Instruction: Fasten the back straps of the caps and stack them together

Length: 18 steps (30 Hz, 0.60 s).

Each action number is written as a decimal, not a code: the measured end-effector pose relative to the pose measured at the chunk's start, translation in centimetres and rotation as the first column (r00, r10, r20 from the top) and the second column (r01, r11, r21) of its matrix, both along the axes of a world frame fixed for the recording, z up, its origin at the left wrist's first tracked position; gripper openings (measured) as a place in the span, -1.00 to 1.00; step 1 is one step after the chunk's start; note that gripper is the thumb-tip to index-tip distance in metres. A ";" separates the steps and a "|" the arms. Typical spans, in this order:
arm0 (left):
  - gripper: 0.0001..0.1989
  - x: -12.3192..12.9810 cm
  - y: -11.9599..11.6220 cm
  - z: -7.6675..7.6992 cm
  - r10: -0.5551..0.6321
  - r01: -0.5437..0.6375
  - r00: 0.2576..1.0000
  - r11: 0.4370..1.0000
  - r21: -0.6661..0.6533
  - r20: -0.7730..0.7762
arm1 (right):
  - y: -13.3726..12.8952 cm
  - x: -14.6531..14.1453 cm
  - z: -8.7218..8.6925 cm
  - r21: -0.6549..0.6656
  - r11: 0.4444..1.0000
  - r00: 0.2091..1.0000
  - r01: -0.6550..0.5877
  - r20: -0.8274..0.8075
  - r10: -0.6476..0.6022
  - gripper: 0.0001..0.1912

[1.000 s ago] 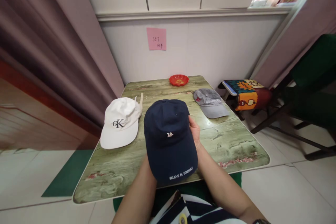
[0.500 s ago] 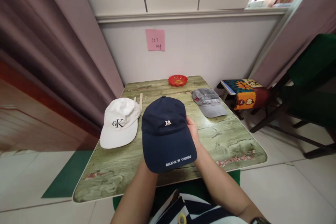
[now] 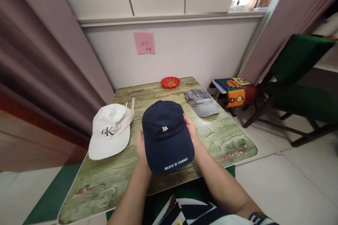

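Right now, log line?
left hand: at navy cap, grip unclear | right hand: holds it | on table: white cap left, gray cap right, red dish far

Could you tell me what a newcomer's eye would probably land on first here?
Probably the navy cap with white lettering, front and centre between the left hand and right hand. Next, perhaps the white cap on the table's left side, then the bright red dish at its far edge.

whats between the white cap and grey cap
The navy cap, held by left hand and right hand, shows between white cap and grey cap in the head view.
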State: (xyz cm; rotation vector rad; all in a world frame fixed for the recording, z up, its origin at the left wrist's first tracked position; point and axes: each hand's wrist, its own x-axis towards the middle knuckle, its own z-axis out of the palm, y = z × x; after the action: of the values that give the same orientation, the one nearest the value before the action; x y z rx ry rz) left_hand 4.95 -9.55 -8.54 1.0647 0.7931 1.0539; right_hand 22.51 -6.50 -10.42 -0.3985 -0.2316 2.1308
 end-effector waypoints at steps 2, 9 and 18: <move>-0.51 -0.1 0.6 -0.9 -0.010 0.019 0.989 0.998 -0.061 0.145 | 0.5 0.2 -0.5 -0.011 0.999 0.999 0.036 0.010 -0.036 -0.62; -0.55 -2.4 2.5 -0.9 -0.007 0.131 0.909 0.954 -0.270 0.417 | -0.8 0.5 0.2 -0.028 0.994 0.993 0.101 -0.059 -0.103 -0.45; -0.42 -1.7 3.6 -0.8 0.154 -0.068 0.894 0.975 -0.212 0.421 | -8.6 -2.2 -0.2 -0.281 0.926 0.965 0.253 0.005 -0.262 -0.80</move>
State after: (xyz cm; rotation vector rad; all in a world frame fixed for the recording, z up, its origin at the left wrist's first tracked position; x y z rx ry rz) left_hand 3.21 -5.96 -9.31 0.5891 0.5790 1.2305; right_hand 20.30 -15.11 -10.65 -0.5278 0.1381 1.9100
